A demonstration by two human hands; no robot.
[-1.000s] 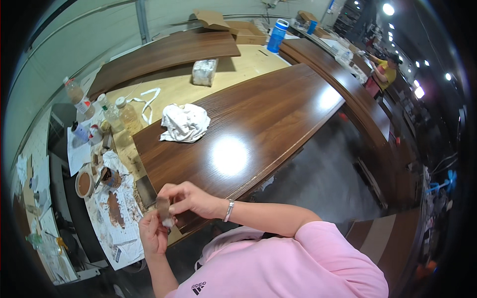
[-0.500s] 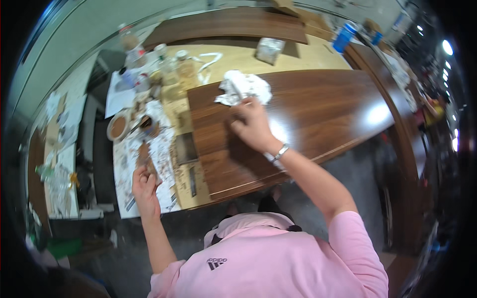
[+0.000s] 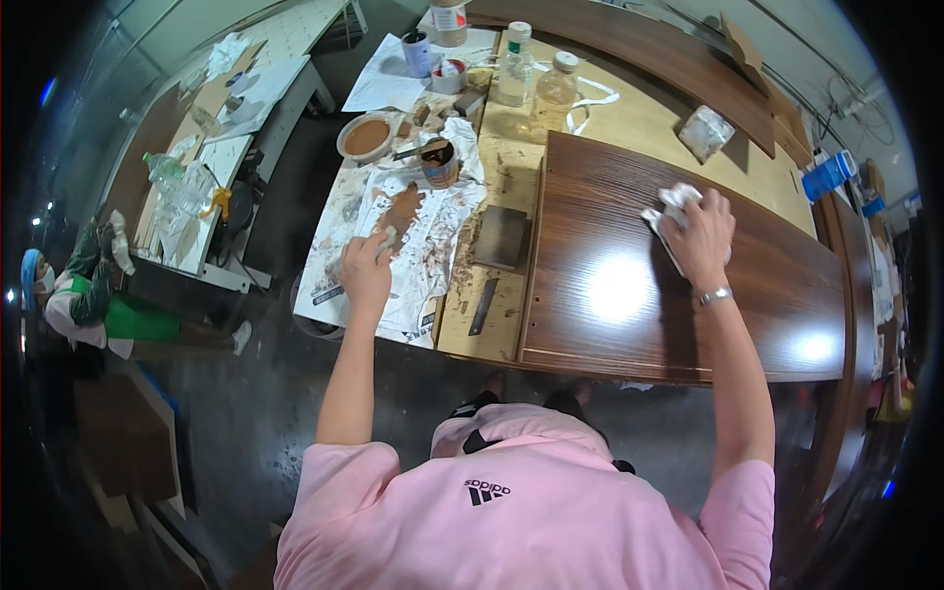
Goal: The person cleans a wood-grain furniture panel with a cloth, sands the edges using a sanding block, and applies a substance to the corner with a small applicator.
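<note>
My right hand (image 3: pixel 701 241) is closed over a crumpled white cloth (image 3: pixel 677 200) pressed on the glossy dark brown wood board (image 3: pixel 590 226). A small pale piece (image 3: pixel 389 237), too small to name, sits in the pinched fingers of my left hand (image 3: pixel 366 271). That hand is low over stained white paper (image 3: pixel 418 285), beside a smear of brown paste (image 3: pixel 398 208). Farther back stand a round tub of brown paste (image 3: pixel 366 139) and an open can (image 3: pixel 440 170) with a dark-smeared stick across it.
Two clear bottles (image 3: pixel 513 67) (image 3: pixel 557 93) stand behind the board's left end. A wrapped block (image 3: pixel 706 134) and another long brown board (image 3: pixel 629 44) lie farther back. A flat grey plate (image 3: pixel 501 237) is beside the board. At far left a person (image 3: pixel 84 295) is near another table.
My right hand and the cloth have moved right along the board, with the cloth more bunched under the fingers. My left hand stays by the brown smear. The view has turned left.
</note>
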